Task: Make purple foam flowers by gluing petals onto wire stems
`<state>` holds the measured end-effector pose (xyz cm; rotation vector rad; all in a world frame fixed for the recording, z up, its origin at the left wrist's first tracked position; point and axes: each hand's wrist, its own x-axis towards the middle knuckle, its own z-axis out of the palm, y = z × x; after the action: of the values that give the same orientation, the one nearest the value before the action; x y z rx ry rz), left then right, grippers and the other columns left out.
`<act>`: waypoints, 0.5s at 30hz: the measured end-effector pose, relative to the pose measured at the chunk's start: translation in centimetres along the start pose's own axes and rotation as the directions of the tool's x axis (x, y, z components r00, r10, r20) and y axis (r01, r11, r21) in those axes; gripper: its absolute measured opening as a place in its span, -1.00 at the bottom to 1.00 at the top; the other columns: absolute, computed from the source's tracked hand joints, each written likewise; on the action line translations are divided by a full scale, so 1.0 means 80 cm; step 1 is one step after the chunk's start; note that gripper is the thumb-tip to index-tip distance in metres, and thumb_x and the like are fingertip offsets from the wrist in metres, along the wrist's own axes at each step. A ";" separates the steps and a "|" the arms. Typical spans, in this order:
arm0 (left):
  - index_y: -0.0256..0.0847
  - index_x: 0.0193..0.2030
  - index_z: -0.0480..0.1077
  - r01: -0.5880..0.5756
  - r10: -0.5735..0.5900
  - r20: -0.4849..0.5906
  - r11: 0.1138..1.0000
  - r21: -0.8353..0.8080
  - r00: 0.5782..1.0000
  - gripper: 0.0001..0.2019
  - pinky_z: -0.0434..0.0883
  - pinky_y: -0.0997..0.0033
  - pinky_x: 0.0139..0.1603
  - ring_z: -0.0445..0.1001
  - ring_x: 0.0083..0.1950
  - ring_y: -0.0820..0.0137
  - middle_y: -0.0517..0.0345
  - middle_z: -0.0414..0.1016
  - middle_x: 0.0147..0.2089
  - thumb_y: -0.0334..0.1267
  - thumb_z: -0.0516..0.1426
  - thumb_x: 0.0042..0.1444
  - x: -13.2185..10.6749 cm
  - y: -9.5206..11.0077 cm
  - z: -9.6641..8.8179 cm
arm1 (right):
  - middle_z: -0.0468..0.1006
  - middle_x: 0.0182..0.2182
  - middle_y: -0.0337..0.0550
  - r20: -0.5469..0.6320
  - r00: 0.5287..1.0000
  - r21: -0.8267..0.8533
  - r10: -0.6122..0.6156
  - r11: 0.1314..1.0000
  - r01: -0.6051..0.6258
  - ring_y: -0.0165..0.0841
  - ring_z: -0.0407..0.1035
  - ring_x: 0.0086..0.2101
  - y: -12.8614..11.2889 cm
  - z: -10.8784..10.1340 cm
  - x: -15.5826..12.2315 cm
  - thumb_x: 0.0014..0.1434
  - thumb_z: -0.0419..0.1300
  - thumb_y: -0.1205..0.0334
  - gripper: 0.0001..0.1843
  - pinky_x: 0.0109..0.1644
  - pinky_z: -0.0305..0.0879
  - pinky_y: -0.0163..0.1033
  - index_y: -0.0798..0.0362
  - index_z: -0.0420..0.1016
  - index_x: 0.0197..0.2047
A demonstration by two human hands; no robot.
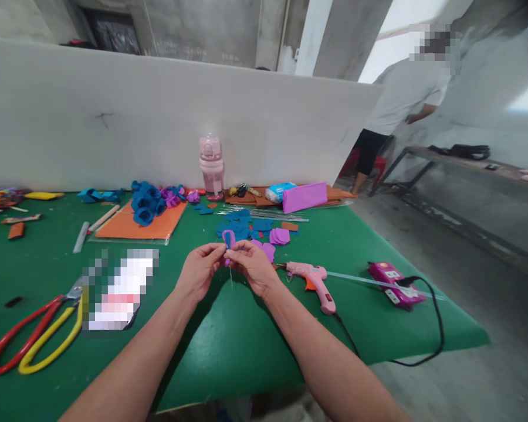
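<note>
My left hand [200, 269] and my right hand [251, 265] meet above the green table [229, 346], fingers pinched together. Between them they hold a small purple felt petal [229, 239] on a thin wire stem [231, 275] that hangs down. Just beyond lie loose blue and purple felt petals [255, 230]. A pink hot glue gun [313, 280] rests to the right of my right hand, its black cord trailing off the table edge.
Red and yellow handled shears [35, 337] lie at the left. Blue felt roses [146, 205] sit on an orange sheet [136, 227]. A pink bottle [212, 167] stands by the white partition. A pink power strip [396, 286] is at right. A person [396, 111] stands beyond.
</note>
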<state>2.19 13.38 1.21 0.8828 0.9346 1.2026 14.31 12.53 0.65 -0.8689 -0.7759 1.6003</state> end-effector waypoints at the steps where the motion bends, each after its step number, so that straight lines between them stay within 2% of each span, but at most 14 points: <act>1: -0.31 -0.44 0.47 0.001 -0.001 0.002 1.000 0.001 1.000 -0.74 0.33 0.48 -0.39 0.37 -0.47 0.50 0.15 0.46 -0.50 -0.18 0.31 -0.25 0.000 0.000 0.000 | 0.45 -0.63 -0.36 0.002 1.000 -0.007 0.000 1.000 0.000 -0.54 0.28 -0.62 0.000 0.000 0.000 -0.32 0.40 0.20 -0.63 -0.47 0.15 -0.38 0.08 0.33 -0.45; 9: -0.32 -0.45 0.47 0.051 -0.051 -0.002 0.998 -0.027 0.999 -0.74 0.33 0.48 -0.38 0.38 -0.47 0.51 0.15 0.47 -0.50 -0.20 0.32 -0.28 -0.001 0.004 0.002 | 0.49 -0.61 -0.33 -0.011 1.000 -0.046 0.004 0.999 -0.005 -0.54 0.28 -0.62 0.000 -0.001 0.000 -0.34 0.41 0.20 -0.62 -0.47 0.16 -0.39 0.08 0.32 -0.47; 15: -0.32 -0.46 0.47 0.041 -0.046 -0.058 0.996 -0.080 0.997 -0.75 0.32 0.51 -0.42 0.35 -0.51 0.55 0.19 0.45 -0.52 -0.24 0.33 -0.31 -0.001 0.004 0.002 | 0.45 -0.60 -0.38 -0.040 0.996 -0.055 -0.085 0.995 0.083 -0.54 0.29 -0.58 0.009 -0.003 0.005 -0.27 0.39 0.23 -0.68 -0.44 0.21 -0.39 0.06 0.38 -0.41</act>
<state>2.24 13.37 1.61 0.7631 0.9438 1.2258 14.11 12.77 -0.12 -0.8938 -0.8178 1.4892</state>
